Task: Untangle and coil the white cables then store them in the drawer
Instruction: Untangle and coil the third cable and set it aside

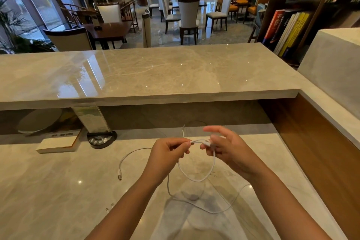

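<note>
A thin white cable [196, 179] hangs in a loop between my two hands above the lower marble desk [58, 191]. My left hand [167, 154] pinches the cable between thumb and fingers. My right hand [228, 148] grips a white connector end, index finger raised. More white cable trails down and to the right across the desk [231, 203]. A second stretch of white cable [126, 157] curves left on the desk and ends in a plug [120, 176]. No drawer is in view.
A raised marble counter [148, 76] runs across in front. Beneath it stand a book [58, 143], a black round device with buttons [101, 139] holding a clear sign, and a pale round object [39, 121]. A wooden side panel [311, 152] borders the right.
</note>
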Demonstrator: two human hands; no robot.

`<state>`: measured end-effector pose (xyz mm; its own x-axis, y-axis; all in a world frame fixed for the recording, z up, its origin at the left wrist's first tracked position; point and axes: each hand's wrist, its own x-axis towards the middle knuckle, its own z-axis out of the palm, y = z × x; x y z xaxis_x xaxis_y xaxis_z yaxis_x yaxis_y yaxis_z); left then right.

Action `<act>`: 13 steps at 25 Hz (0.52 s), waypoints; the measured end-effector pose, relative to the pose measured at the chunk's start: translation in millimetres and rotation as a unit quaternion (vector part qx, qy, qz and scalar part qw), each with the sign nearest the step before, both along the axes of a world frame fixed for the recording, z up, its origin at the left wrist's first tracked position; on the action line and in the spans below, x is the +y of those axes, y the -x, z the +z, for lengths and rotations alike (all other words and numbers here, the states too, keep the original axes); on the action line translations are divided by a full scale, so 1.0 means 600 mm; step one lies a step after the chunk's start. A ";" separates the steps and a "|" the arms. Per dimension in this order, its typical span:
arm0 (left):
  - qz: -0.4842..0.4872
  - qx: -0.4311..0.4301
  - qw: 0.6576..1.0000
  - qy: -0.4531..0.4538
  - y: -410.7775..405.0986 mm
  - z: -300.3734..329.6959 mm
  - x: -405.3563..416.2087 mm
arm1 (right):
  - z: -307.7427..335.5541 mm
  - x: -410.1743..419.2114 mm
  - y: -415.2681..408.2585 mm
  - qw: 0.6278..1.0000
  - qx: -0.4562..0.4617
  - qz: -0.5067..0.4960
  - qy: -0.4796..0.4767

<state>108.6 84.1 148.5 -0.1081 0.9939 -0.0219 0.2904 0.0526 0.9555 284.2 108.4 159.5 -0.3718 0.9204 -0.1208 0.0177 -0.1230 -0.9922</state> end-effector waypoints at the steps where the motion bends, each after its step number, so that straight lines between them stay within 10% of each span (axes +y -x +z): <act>1: 0.009 0.012 1.000 -0.004 -0.001 -0.002 0.002 | -0.001 -0.001 0.000 1.000 -0.007 0.006 -0.019; 7: 0.008 0.032 0.999 0.011 -0.005 -0.003 0.004 | -0.013 -0.009 0.007 0.923 -0.265 -0.031 -0.277; 13: -0.055 -0.029 0.995 0.072 0.001 0.002 -0.003 | -0.034 0.008 -0.001 0.880 -0.230 -0.143 -0.391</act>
<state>107.9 82.3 149.9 0.0074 0.9858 -0.1675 0.2471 0.1605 0.9556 284.6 113.2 139.1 -0.1891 0.8368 0.5138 0.5186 0.5294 -0.6714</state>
